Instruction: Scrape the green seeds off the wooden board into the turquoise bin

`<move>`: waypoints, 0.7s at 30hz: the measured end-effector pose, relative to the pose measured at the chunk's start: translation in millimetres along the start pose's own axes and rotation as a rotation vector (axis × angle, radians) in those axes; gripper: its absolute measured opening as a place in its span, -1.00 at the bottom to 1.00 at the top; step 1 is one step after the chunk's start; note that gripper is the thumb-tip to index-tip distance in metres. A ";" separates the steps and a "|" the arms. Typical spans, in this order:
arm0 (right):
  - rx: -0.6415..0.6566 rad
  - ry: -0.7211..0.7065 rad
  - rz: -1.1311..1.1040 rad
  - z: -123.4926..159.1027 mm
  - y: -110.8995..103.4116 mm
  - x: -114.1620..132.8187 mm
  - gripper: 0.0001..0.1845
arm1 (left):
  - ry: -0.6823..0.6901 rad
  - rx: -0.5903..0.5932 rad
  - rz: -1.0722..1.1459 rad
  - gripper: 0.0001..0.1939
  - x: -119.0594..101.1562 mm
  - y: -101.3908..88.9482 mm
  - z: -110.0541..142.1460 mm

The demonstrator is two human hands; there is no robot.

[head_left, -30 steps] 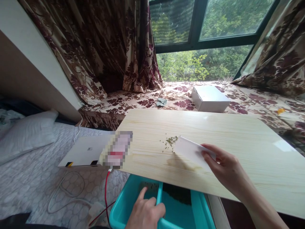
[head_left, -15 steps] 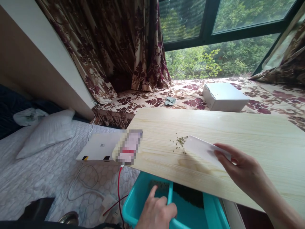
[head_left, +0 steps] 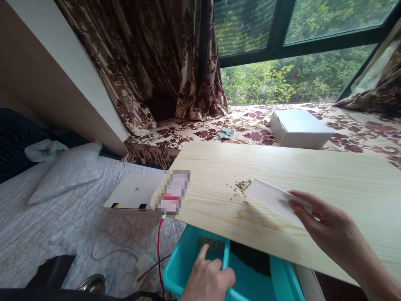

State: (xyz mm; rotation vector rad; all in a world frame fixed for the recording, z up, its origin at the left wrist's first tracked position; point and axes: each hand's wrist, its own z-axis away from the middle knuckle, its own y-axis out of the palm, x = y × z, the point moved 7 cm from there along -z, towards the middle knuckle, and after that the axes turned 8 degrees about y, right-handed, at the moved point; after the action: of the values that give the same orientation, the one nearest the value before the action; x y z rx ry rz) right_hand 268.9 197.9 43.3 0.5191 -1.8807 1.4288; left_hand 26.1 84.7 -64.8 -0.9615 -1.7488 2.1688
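Note:
My right hand (head_left: 332, 221) pinches one end of a flat white plastic scraper (head_left: 275, 200). Its far end rests on the wooden tabletop (head_left: 206, 184), touching a small scatter of greenish-brown grains (head_left: 242, 186). Lower down, my left hand (head_left: 209, 274) is over a turquoise divided bin (head_left: 178, 261) tucked below the table edge. Its fingers and thumb straddle the bin's divider, with the index finger reaching into the left compartment. A few grains lie in that compartment. A dark heap of grains (head_left: 250, 255) fills part of the right one.
A phone with a blurred screen (head_left: 173, 192) lies at the table's left edge, a red cable (head_left: 159, 238) running down from it. Beside it, a white box (head_left: 134, 192) sits on the bed. Another white box (head_left: 300, 125) and a grey-green cloth (head_left: 226, 133) lie on the window seat.
The whole view has shifted slightly to the right. Both hands, the scraper and the grains keep nearly the same places relative to the table and bin.

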 end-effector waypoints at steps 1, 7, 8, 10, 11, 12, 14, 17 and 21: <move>-0.002 0.002 0.000 0.1 -0.6 -0.2 -0.64 | -0.007 -0.003 -0.007 -0.87 0.3 2.2 -0.4; 0.009 -0.013 -0.002 2.2 -4.0 3.2 -0.62 | -0.039 -0.040 0.060 -0.62 -3.5 -7.4 0.9; 0.020 -0.024 -0.010 2.7 -4.0 4.6 -0.62 | -0.049 -0.062 0.073 -0.60 -4.2 -12.0 1.4; 0.037 -0.050 -0.017 3.4 -3.8 7.5 -0.64 | -0.055 -0.098 0.094 -0.60 -6.4 -19.1 2.4; 0.044 -0.063 -0.017 3.6 -3.4 8.8 -0.64 | -0.055 -0.108 0.103 -0.61 -7.5 -21.3 2.7; 0.050 -0.077 -0.018 3.7 -2.9 10.0 -0.65 | -0.055 -0.110 0.111 -0.63 -8.5 -22.4 2.9; 0.063 -0.099 -0.018 3.5 -0.9 11.8 -0.65 | -0.059 -0.105 0.124 -0.64 -9.7 -22.4 3.5; 0.070 -0.104 -0.015 2.3 2.1 12.5 -0.64 | -0.068 -0.107 0.133 -0.64 -9.9 -20.9 4.9; 0.081 -0.094 0.001 0.9 5.7 13.0 -0.64 | -0.067 -0.118 0.137 -0.63 -9.2 -18.9 7.0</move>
State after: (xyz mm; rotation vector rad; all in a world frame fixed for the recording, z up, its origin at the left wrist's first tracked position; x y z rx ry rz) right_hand 256.0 200.0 49.0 0.6345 -1.9017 1.5097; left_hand 24.5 79.6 -43.3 -1.0781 -1.9143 2.2254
